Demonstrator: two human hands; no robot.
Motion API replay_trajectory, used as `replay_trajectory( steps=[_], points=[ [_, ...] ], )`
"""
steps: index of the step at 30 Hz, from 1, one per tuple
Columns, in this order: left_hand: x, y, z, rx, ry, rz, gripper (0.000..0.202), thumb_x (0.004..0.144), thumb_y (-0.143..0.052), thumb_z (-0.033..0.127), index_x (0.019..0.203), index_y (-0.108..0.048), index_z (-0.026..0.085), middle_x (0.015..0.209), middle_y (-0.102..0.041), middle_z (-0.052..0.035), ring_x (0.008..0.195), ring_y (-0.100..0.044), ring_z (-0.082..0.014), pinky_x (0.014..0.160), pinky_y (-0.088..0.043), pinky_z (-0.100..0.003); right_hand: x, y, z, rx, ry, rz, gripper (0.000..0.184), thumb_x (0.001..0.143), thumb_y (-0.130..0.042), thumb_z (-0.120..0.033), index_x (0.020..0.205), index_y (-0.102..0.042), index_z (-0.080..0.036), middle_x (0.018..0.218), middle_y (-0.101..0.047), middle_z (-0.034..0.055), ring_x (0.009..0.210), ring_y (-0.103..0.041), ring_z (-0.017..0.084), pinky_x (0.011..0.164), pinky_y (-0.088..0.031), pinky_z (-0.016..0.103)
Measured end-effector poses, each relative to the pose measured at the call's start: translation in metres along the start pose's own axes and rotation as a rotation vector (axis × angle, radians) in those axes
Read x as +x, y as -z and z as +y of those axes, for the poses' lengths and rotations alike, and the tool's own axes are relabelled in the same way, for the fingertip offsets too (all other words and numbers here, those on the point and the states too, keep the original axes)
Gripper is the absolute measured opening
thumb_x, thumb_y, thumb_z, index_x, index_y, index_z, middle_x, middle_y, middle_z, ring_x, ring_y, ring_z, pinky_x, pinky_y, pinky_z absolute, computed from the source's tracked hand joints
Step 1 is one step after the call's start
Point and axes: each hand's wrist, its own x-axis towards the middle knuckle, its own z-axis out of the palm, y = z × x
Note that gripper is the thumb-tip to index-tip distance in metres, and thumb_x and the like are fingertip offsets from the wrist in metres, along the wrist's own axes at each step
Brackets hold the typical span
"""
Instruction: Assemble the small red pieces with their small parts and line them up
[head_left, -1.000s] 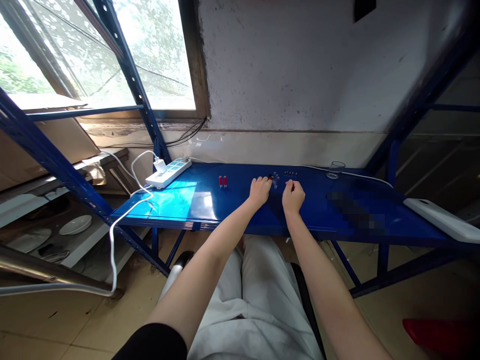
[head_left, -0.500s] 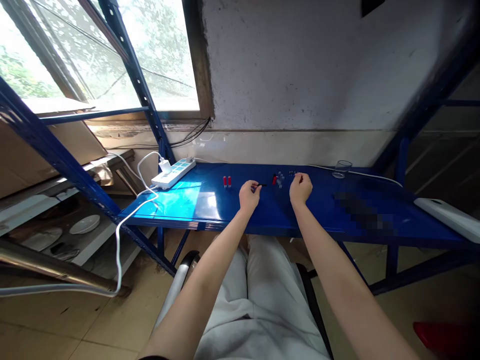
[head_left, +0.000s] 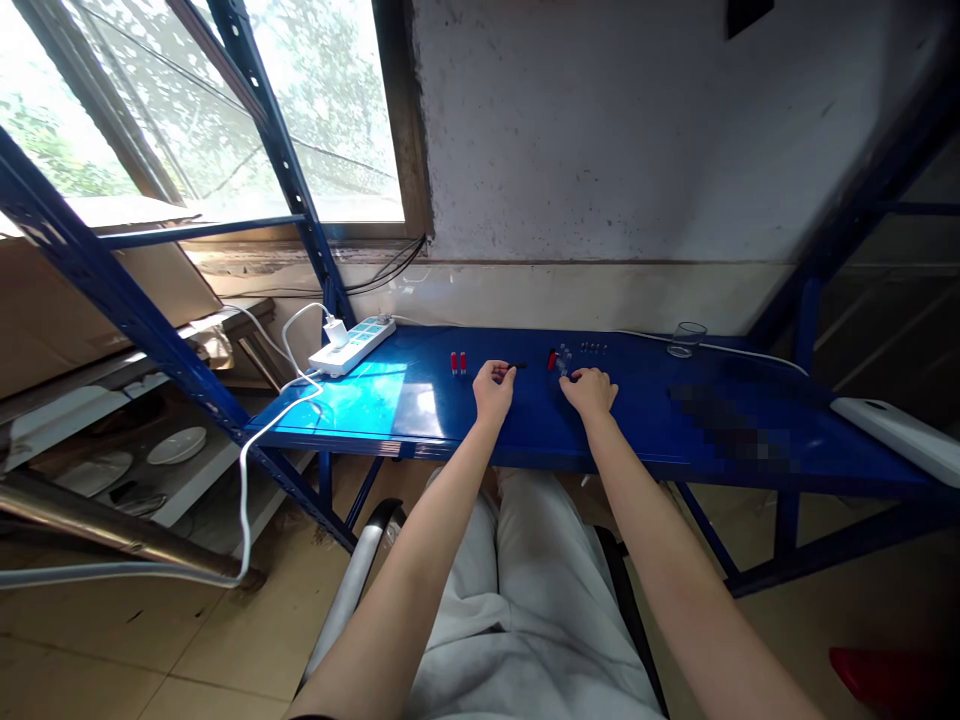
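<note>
My left hand (head_left: 493, 390) is closed in a pinch on a thin black stick-like piece (head_left: 517, 366), which points right over the blue table. Its exact kind is too small to make out. My right hand (head_left: 590, 390) is lowered with fingers apart beside a cluster of small clear pieces (head_left: 564, 356), its thumb and forefinger close to them. Against that cluster's left side is a small red and black piece (head_left: 552, 358). Two small red tubes with pale lower ends (head_left: 458, 363) stand left of my left hand. Behind my right hand, several tiny parts (head_left: 594, 348) form a row.
On the blue table (head_left: 360, 425), a white power strip (head_left: 351, 346) with a plugged-in charger lies at the left. A clear glass cup (head_left: 686, 340) stands at the back right. Farther right are a blurred dark object (head_left: 731, 425) and a white device (head_left: 896, 435).
My right hand has moved from the row of tiny parts toward the clear pieces, and its fingers have spread. My left hand still pinches the black piece, nearly in place.
</note>
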Motion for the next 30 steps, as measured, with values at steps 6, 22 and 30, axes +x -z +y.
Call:
replay_trajectory(
  steps=[6, 22, 30],
  points=[
    [-0.001, 0.0, 0.001, 0.011, -0.01, -0.024, 0.013, 0.077, -0.059, 0.027, 0.083, -0.058, 0.016, 0.081, -0.059, -0.0043, 0.072, -0.053, -0.0122, 0.066, -0.046, -0.025, 0.002, -0.003, -0.002, -0.032, 0.01, -0.031, 0.031, 0.077, -0.052, -0.039, 0.092, -0.065, -0.015, 0.104, -0.06, 0.013, 0.099, -0.052, 0.029, 0.082, -0.035, 0.042],
    [-0.002, 0.0, 0.002, 0.018, -0.013, -0.034, 0.011, 0.076, -0.058, 0.025, 0.083, -0.058, 0.017, 0.081, -0.059, -0.0035, 0.071, -0.053, -0.0119, 0.065, -0.045, -0.024, 0.019, -0.012, -0.003, -0.008, -0.099, -0.097, 0.025, 0.078, -0.055, -0.039, 0.088, -0.065, -0.019, 0.086, -0.064, 0.0077, 0.088, -0.057, 0.024, 0.082, -0.034, 0.039],
    [-0.002, 0.0, 0.001, 0.026, -0.014, -0.056, 0.01, 0.076, -0.059, 0.025, 0.083, -0.058, 0.017, 0.082, -0.059, -0.0033, 0.071, -0.052, -0.0117, 0.066, -0.046, -0.025, 0.021, -0.008, -0.005, 0.083, -0.144, -0.113, 0.02, 0.075, -0.058, -0.037, 0.082, -0.065, -0.02, 0.078, -0.065, 0.0064, 0.085, -0.057, 0.024, 0.081, -0.035, 0.038]
  ],
)
